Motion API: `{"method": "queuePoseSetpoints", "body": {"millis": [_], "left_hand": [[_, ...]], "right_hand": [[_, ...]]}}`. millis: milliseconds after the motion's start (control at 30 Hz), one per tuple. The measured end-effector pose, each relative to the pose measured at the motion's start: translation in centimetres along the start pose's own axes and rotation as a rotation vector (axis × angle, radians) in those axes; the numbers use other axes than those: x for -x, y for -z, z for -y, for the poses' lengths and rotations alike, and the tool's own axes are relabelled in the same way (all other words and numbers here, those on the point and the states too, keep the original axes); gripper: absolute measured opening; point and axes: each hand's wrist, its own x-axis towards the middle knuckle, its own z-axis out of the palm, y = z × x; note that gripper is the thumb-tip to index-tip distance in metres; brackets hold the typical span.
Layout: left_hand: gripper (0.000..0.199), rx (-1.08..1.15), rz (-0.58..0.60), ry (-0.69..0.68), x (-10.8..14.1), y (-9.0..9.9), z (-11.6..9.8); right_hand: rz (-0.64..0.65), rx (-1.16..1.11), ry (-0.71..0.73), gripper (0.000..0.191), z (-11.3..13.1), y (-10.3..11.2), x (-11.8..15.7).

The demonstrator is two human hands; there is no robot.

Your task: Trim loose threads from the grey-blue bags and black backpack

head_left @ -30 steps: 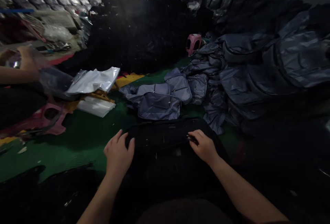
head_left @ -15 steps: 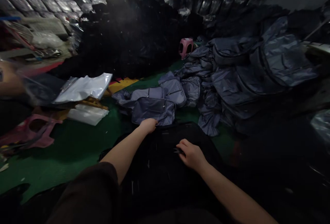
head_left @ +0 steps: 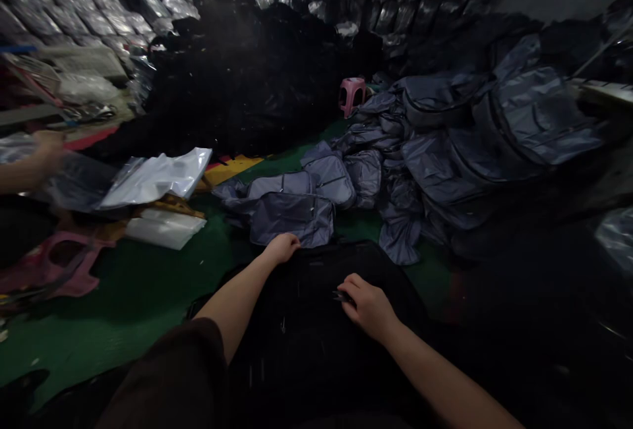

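A black fabric bag (head_left: pixel 316 337), probably a backpack, lies in front of me with a few light threads or marks on its dark surface. At its far edge is my left hand (head_left: pixel 283 248), fingers closed on the bag's rim. My right hand (head_left: pixel 364 304) is above the middle of the bag, curled around small thread snips (head_left: pixel 341 296) whose pointed tips face left. Most of the snips is hidden in the palm. Just beyond my left hand lies a grey-lined bag (head_left: pixel 294 218).
Grey-lined bags (head_left: pixel 445 159) pile up at right, beside a pink stool (head_left: pixel 352 95). A black heap (head_left: pixel 247 73) stands behind. At left, another person's hand (head_left: pixel 42 155) is at clear plastic, near white plastic bags (head_left: pixel 163 175) and another pink stool (head_left: pixel 74 254). The floor (head_left: pixel 148 297) is green.
My hands keep nearly the same places on and over the bag. The view has shifted slightly. At left, the other person's hand has moved right over the plastic.
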Motion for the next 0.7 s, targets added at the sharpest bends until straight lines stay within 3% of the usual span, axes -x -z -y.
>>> {"method": "queuePoseSetpoints", "body": {"millis": [233,467,600,700], "left_hand": [[0.032,0.098,-0.165,0.146,0.6,0.3,1.4],[0.028,0.172,-0.027,0.085,1.9,-0.5,2.1],[0.028,0.184,0.024,0.139,1.7,-1.0,2.6],[0.028,0.226,0.051,0.177,1.6,-0.9,3.1]], "right_hand": [[-0.003,0.009,-0.004,0.024,0.3,-0.1,-0.5],[0.053,0.007,0.022,0.026,2.2,1.1,-1.7],[0.085,0.003,0.047,0.023,3.6,2.3,-5.5],[0.09,0.003,-0.017,0.018,3.4,1.3,-10.4]]}}
